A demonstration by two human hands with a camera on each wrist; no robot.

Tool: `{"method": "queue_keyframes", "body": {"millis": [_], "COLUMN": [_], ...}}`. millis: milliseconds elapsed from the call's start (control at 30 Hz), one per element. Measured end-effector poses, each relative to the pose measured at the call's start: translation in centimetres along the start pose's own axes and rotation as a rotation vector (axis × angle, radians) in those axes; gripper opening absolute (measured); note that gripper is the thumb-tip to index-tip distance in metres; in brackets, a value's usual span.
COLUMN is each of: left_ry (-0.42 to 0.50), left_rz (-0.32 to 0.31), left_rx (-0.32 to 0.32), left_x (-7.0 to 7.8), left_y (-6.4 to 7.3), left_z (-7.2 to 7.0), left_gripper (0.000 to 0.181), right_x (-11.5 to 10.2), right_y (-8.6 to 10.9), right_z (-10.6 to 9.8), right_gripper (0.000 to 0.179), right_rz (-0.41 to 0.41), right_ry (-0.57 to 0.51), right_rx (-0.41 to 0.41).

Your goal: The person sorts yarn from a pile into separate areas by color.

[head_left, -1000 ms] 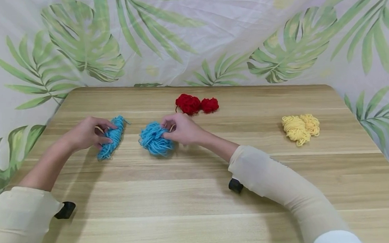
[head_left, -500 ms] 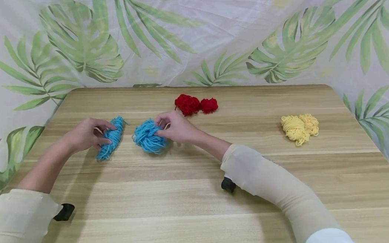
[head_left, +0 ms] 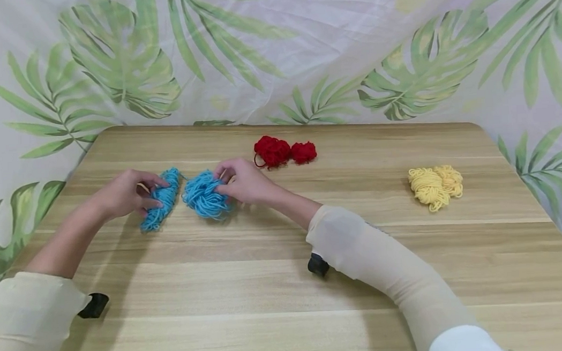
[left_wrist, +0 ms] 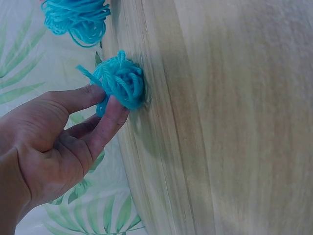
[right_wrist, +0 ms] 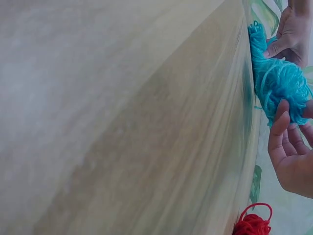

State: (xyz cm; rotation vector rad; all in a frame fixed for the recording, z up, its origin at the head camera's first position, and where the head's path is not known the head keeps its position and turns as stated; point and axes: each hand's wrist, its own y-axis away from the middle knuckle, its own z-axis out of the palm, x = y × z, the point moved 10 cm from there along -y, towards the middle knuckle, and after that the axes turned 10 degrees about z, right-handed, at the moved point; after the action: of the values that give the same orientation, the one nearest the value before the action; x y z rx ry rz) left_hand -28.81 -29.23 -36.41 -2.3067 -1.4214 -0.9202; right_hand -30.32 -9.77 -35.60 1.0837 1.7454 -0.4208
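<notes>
My left hand (head_left: 129, 193) pinches a long, twisted bundle of blue yarn (head_left: 167, 196) on the left part of the table. In the left wrist view its thumb and fingers close on the end of that bundle. Just to the right, my right hand (head_left: 246, 182) holds a rounder bundle of blue yarn (head_left: 205, 196) between thumb and fingers at its right side. A small gap separates the two blue bundles in the head view. In the right wrist view the round bundle overlaps the long one, and the right fingers (right_wrist: 279, 134) curl at its lower edge.
Two red yarn bundles (head_left: 272, 151) lie side by side near the table's back edge, behind my right hand. Toward the right lie yellow yarn bundles (head_left: 429, 187) pressed together. A leaf-patterned cloth (head_left: 321, 49) hangs behind the wooden table (head_left: 249, 295).
My right hand has moved left with the round blue yarn bundle, narrowing the gap to the long one. The left hand and its bundle have stayed in place.
</notes>
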Motion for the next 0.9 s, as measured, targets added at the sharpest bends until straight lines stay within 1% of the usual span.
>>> {"method": "queue_keyframes", "body": {"millis": [167, 267, 700, 900], "left_ry": [0.000, -0.001, -0.010, 0.000], "left_rz": [-0.006, 0.003, -0.007, -0.005], "left_rx": [-0.003, -0.006, -0.003, 0.001], "left_x": [0.0, 0.0, 0.1, 0.2], "left_y": [0.0, -0.1, 0.0, 0.0], "left_z": [0.0, 0.0, -0.1, -0.1], "left_gripper": [0.040, 0.040, 0.040, 0.040], "right_x": [-0.1, -0.2, -1.0, -1.3], "right_y": [-0.3, -0.5, -1.2, -1.6], "right_z": [0.3, 0.4, 1.0, 1.2], "right_gripper": [0.013, 0.012, 0.014, 0.012], "right_rz": [0.000, -0.008, -0.032, -0.042], "right_ry": [-0.027, -0.037, -0.022, -0.018], "right_rx": [0.003, 0.004, -0.029, -0.015]}}
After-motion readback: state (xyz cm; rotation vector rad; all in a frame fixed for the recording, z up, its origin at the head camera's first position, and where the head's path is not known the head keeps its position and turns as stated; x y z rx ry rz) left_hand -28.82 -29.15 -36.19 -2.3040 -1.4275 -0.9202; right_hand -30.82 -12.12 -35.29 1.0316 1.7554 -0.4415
